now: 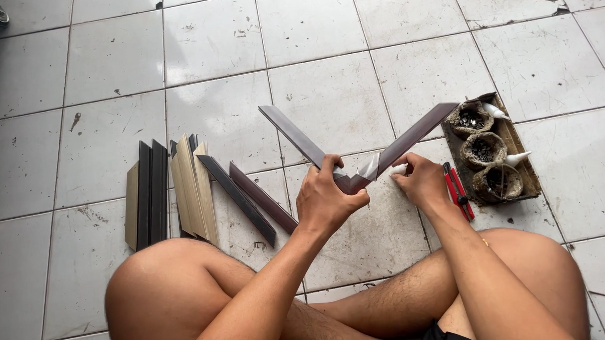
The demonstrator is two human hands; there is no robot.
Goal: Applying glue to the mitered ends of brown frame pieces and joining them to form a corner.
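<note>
A person sits cross-legged on a floor of pale, scuffed square tiles (326, 89), holding two dark brown moulding strips (408, 138) joined at their lower ends into a V above the knees. The strips are long, flat and smooth, their far ends cut at a slant; a band of clear, glossy tape (368, 168) wraps the corner where they meet. The left hand (327, 199) has its fingers curled tight around the joint, thumb on the near side. The right hand (420, 179) sits just beside the tape, fingers bent and pinched at the right strip's lower edge — whether it holds a small white object there cannot be told.

To the left, touching the left knee, lies a spread of spare strips (182, 191) — black, cream and dark brown — laid side by side and fanned. On the right, a red utility knife (459, 191) lies on the tile just beside the right hand, next to a shallow brown tray (516, 142) holding three rough, crusted round pots (483, 150), two with white nozzle tips beside them. The tiles beyond the V lie open to the top edge.
</note>
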